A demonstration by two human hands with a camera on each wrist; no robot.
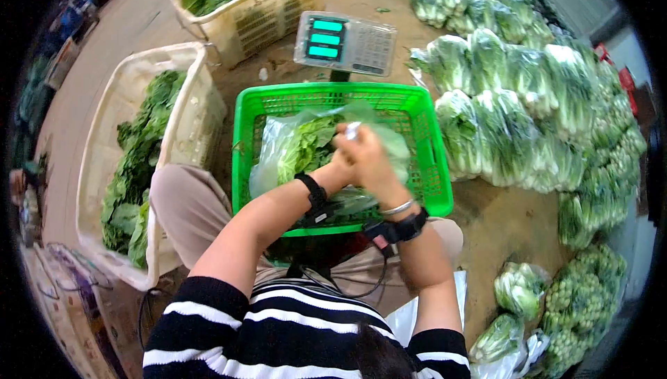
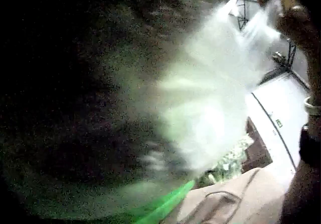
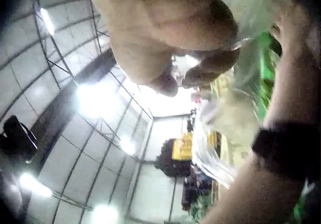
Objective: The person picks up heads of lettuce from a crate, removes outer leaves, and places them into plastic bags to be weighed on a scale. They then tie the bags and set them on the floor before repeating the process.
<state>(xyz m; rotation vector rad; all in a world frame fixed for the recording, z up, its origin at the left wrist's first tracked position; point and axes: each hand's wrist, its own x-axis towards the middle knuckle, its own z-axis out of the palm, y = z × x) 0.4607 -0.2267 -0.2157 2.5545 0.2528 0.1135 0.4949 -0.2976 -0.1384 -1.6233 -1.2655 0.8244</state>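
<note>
A clear plastic bag with leafy greens (image 1: 306,144) lies in the green basket (image 1: 243,170). Above the bag's right part both hands meet and overlap. The right hand (image 1: 372,160) is uppermost, its curled fingers gripping gathered film; in the right wrist view this hand (image 3: 165,33) has film coming out beside its fingers. The left hand (image 1: 340,169) holds the bag close against it, its fingertips partly hidden. Blurred, pale bag film (image 2: 200,98) fills the middle of the left wrist view.
A scale (image 1: 347,43) with a lit display stands beyond the basket. White crates of greens (image 1: 186,111) (image 1: 267,4) are at the left and back left. Rows of bagged vegetables (image 1: 514,73) cover the right side. The person's knees flank the basket.
</note>
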